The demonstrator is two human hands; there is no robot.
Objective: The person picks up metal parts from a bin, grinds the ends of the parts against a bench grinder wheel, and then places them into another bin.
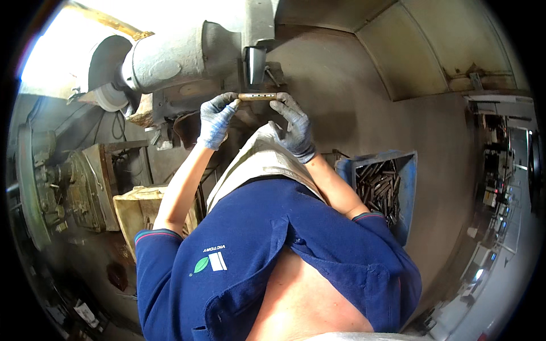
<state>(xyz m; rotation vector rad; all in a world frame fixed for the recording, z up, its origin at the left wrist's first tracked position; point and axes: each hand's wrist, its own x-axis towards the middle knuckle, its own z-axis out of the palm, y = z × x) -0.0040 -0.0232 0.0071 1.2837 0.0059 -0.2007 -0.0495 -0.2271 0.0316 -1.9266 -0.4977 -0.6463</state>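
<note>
A short brass-coloured metal rod (257, 96) with small holes is held level between both gloved hands. My left hand (216, 118) pinches its left end and my right hand (296, 128) pinches its right end. Both gloves are grey-blue. The rod sits just below a dark wedge-shaped machine part (254, 64) on a large grey bench grinder (170, 57). A grey grinding wheel (109, 96) shows at the grinder's left end.
A blue bin (406, 170) full of several dark metal rods stands at my right. A tan box (133, 213) and grimy machine parts (74, 182) are at my left. A beige apron (256, 162) hangs in front of me. A curved metal wall (398, 51) is behind.
</note>
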